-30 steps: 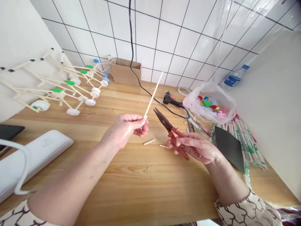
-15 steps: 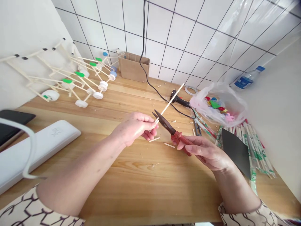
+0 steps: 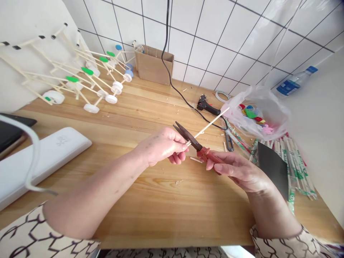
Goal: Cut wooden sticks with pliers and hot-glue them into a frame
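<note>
My left hand point(image 3: 168, 146) pinches a thin pale stick point(image 3: 212, 122) near its lower end, where a short second piece seems to lie beside it. The stick slants up to the right, its far end in front of the plastic bag. My right hand point(image 3: 236, 168) is closed round the red handles of the pliers point(image 3: 191, 139). Their dark jaws are apart and cross the stick just beyond my left fingertips. A short cut stick point(image 3: 196, 159) lies on the wooden table point(image 3: 172, 211) below the pliers.
Stick models with white wheels point(image 3: 91, 108) stand at the left. Behind are a cardboard box point(image 3: 154, 66) and a black glue gun point(image 3: 208, 105). At the right are a bag of coloured parts point(image 3: 271, 104), wrapped sticks point(image 3: 298, 168) and a black sheet point(image 3: 272, 168). A white case point(image 3: 45, 161) lies left.
Both hands have shifted slightly right. The stick has tilted lower to the right, and the pliers now cross it nearer the base of their jaws. The view has moved a little too.
</note>
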{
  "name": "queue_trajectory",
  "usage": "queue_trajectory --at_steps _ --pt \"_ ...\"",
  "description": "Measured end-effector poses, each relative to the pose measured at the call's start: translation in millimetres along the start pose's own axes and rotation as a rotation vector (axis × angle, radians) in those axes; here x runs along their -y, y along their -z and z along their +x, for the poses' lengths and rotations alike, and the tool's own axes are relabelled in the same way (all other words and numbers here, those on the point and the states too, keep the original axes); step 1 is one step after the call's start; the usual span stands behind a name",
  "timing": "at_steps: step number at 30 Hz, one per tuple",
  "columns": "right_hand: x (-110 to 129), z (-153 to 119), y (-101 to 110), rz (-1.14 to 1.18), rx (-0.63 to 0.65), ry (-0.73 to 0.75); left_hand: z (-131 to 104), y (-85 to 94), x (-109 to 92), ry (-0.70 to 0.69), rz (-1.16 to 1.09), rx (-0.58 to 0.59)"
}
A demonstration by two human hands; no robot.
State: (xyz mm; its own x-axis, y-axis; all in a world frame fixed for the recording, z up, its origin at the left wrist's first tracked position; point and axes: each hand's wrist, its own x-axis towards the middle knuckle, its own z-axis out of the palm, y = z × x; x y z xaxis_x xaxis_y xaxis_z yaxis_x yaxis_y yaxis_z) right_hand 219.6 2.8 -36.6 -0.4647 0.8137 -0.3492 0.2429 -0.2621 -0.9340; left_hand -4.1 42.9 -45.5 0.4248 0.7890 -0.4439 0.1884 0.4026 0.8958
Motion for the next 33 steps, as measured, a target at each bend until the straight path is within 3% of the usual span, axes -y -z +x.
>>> queue_trajectory --at_steps 8,23,30,33 --pt "1 -2 -1 -0.018 -0.025 -0.023 0 1.7 0 -0.022 0.008 0.013" --pt "-4 3 3 -0.305 0.100 0.078 3 2.6 3 -0.054 0.080 -0.007" --pt "-14 1 2 -0.257 -0.014 0.050 3 2.2 3 -0.082 0.114 -0.015" --pt "-16 1 0 -0.239 -0.008 0.046 3 1.5 4 -0.079 0.118 -0.031"
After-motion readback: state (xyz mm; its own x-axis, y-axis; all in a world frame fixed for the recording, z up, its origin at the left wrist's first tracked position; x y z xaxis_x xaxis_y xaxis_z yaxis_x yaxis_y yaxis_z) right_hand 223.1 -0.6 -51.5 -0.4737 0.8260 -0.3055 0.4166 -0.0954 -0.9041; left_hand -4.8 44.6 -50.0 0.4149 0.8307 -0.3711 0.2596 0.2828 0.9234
